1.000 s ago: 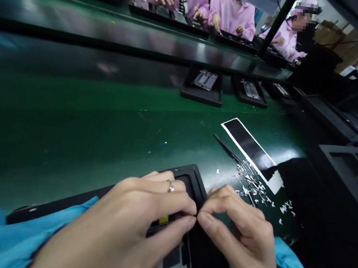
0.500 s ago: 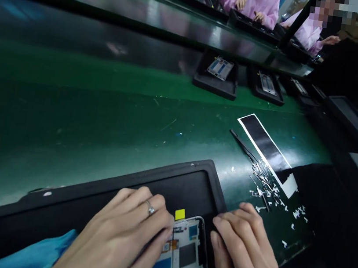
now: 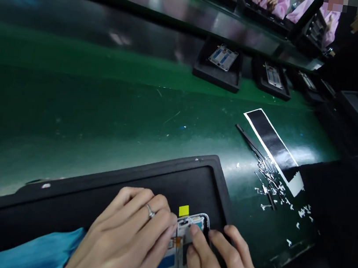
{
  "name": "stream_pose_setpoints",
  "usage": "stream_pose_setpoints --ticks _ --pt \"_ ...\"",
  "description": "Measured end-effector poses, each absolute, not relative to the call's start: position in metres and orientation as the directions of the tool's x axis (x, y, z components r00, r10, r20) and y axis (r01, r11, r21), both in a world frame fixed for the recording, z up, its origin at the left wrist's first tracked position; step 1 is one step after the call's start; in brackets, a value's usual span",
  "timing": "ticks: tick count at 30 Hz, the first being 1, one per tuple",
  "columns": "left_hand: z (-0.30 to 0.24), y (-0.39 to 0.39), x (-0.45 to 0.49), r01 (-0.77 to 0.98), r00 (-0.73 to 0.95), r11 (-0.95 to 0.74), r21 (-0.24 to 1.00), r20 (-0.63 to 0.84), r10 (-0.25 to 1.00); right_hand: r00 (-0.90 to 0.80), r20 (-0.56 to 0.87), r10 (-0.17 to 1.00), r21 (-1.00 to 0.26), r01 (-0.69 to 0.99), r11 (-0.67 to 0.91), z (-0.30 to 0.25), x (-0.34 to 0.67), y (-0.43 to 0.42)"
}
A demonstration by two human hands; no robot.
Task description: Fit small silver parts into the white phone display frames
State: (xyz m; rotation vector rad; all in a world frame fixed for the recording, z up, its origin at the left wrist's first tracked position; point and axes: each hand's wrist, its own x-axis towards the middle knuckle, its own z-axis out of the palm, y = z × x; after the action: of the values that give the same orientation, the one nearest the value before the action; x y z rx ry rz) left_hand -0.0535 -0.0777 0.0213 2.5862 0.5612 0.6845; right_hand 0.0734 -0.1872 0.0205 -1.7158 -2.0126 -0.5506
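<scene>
Phone frame [image 3: 188, 235] sat low in the black tray [image 3: 146, 174], at the near edge of the green bench [image 3: 102, 110]. A yellow tab [image 3: 183, 210] showed just above its top end.

Your left hand [image 3: 130, 240] lay flat on the tray, fingers together, with the tips touching the frame's left edge. Your right hand [image 3: 218, 266] had its fingertips [image 3: 194, 231] pressed down on the frame's upper part, pinching nothing that I could see.

I read the step as seating a small part by pressure. Done well, it wanted:
- the left hand bracing the frame so it could not slide in the tray;
- the right hand pressing straight down with pads, not nails, clear of the orange flex [image 3: 177, 241].

Tweezers [image 3: 251, 143] and white scraps [image 3: 273, 196] lay well to the right, beside the black strip [image 3: 271, 138]. The scraps were best kept off the tray.
</scene>
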Motion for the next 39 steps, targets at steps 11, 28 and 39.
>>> stream_pose_setpoints --ticks 11,28,39 --pt "0.025 -0.075 -0.048 0.287 0.786 -0.844 0.454 0.392 0.478 -0.119 0.569 0.813 0.017 0.991 0.133 0.020 0.071 -0.183" --pt "0.017 -0.083 -0.046 0.331 0.720 -0.813 0.480 0.428 0.546 -0.224 0.532 0.816 0.075 0.973 0.218 0.021 0.072 -0.178" --pt "0.022 -0.081 -0.047 0.364 0.760 -0.809 0.461 0.355 0.544 -0.267 0.461 0.846 0.066 0.961 0.267 0.023 0.078 -0.184"
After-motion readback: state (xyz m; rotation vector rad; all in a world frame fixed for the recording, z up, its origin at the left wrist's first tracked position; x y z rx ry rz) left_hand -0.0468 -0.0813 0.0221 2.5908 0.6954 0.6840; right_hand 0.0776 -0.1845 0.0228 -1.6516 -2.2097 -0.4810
